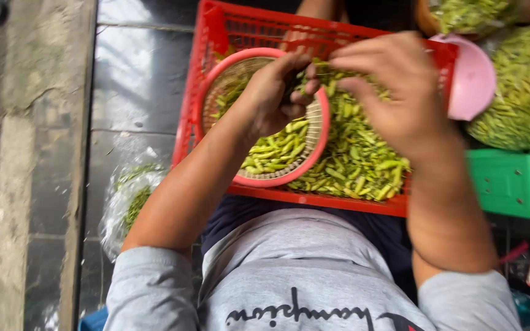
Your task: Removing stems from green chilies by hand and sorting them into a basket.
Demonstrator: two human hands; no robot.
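From the head view, both hands meet over the upper middle of the frame, above a red crate [199, 92] heaped with small green chilies [354, 162]. A round pink sieve basket [321, 132] sits tilted in the crate's left half, partly filled with chilies as well.

The left hand [271, 95] hovers over the basket with its fingers [305, 83] curled in close, nearly closed; they seem to pinch one small chili, though blur and the hand's own shadow hide it, so I cannot tell for sure. The right hand [400, 98] is just beside it, fingers bent toward the left hand's fingertips and narrowly parted at the tips; whether they grip a stem or only touch is not clear.

To handle such small pods well, it looks best to keep the pinch light and close to the stem end, with both hands low over the basket so whatever is let go lands inside it.

At the right edge are a pink bowl [476, 79], a large clear bag of chilies [522, 92] and a green plastic box [513, 181]. A smaller bag of greens [131, 196] lies on the wet floor [136, 79] at lower left.
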